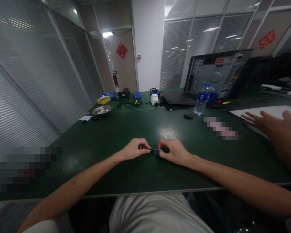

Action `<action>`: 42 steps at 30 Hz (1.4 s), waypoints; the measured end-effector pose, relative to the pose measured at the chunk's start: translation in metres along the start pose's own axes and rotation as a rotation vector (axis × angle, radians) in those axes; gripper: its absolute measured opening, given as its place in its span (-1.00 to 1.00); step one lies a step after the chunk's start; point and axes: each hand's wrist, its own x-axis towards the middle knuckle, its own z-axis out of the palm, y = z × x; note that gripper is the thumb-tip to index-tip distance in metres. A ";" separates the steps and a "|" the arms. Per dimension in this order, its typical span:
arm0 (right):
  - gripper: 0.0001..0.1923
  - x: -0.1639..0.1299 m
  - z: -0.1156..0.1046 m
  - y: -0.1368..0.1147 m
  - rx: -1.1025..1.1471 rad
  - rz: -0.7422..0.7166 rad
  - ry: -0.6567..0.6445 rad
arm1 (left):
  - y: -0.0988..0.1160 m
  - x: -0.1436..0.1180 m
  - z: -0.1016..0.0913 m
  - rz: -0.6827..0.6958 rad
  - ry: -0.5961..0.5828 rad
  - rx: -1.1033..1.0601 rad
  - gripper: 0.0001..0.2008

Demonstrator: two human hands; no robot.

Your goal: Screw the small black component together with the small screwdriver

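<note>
My left hand (135,150) is closed on a small black part (151,151), just above or on the green table (106,174). Most of that part is covered by my fingers, so its exact kind cannot be made out. In my right hand (176,152) is a screwdriver (165,149) with a black handle, gripped between thumb and fingers. Its thin metal shaft points left and reaches the black part; whether the tip sits in a screw is too small to see.
Past my hands stand a water bottle (201,99), a black mouse (188,116), an open computer case (213,76) and a metal dish (102,110). Blue bins (137,95) and a yellow bin (103,100) line the back. A co-worker's hand (269,123) hovers over a white sheet (288,113) at right.
</note>
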 end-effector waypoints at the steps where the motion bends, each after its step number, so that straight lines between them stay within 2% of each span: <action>1: -0.91 0.000 0.000 0.000 0.000 -0.002 0.001 | 0.000 0.000 0.000 -0.002 0.000 -0.001 -0.83; 24: -0.91 0.000 0.000 -0.005 0.015 -0.081 0.005 | 0.001 -0.001 0.000 0.011 -0.004 0.006 -0.83; 31: -0.90 0.000 0.002 -0.007 -0.007 -0.111 -0.030 | -0.004 -0.002 0.002 0.079 0.034 0.055 -0.84; 38: -0.83 -0.001 0.004 -0.008 -0.029 -0.146 -0.089 | 0.001 -0.005 0.006 0.155 0.043 0.109 -0.80; 42: -0.82 -0.002 0.005 -0.009 -0.065 -0.172 -0.108 | 0.002 -0.004 0.007 0.108 0.035 0.048 -0.81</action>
